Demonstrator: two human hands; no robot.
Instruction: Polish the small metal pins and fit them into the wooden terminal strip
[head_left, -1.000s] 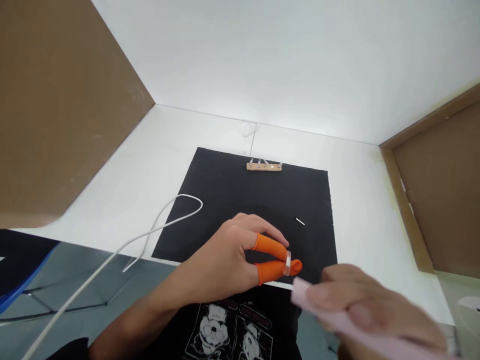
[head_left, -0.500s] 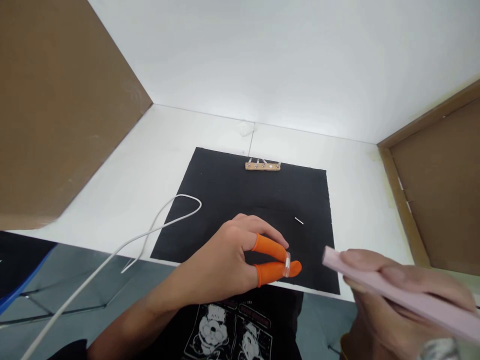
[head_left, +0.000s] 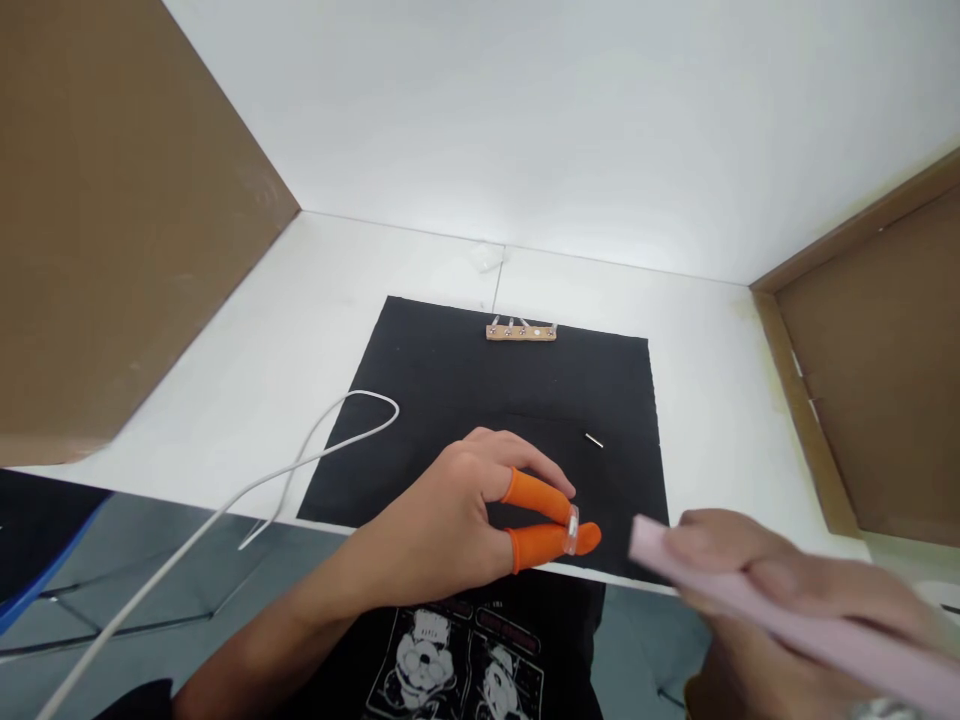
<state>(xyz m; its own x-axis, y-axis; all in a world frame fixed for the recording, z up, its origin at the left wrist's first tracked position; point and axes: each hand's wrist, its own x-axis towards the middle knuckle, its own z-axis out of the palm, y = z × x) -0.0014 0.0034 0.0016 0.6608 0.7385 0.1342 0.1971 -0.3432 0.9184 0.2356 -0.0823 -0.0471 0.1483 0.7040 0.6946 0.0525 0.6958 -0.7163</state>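
Left hand (head_left: pixel 457 510) pinched shut: thumb and forefinger, both in orange finger cots (head_left: pixel 540 515), closed on a small clear part (head_left: pixel 572 530) held edge-on between the cot tips. Remaining fingers curled above, clear of the part. Hand hovering over or resting at the near edge of the black mat (head_left: pixel 465 380); contact not clear.

Right hand (head_left: pixel 757 600) closed around a pink flat tool (head_left: pixel 750 605), long and strip-like, motion-blurred. Grip partway along the shaft, thumb on top. Free end of tool pointing left toward the clear part, close beside it but apart, a gap of black mat between.

Clear part sitting just left of tool tip, over the mat's near right portion.

On the mat: small metal pin (head_left: pixel 594 440) lying loose, up and right of the left fingertips, near but untouched. Small wooden strip with clear studs (head_left: pixel 521 331) at the mat's far edge, well apart from both hands. White cable (head_left: pixel 330 450) looping across the mat's left edge and trailing off the white table (head_left: pixel 300 300) toward lower left. Brown cardboard panels (head_left: pixel 112 230) flanking the table on both sides.
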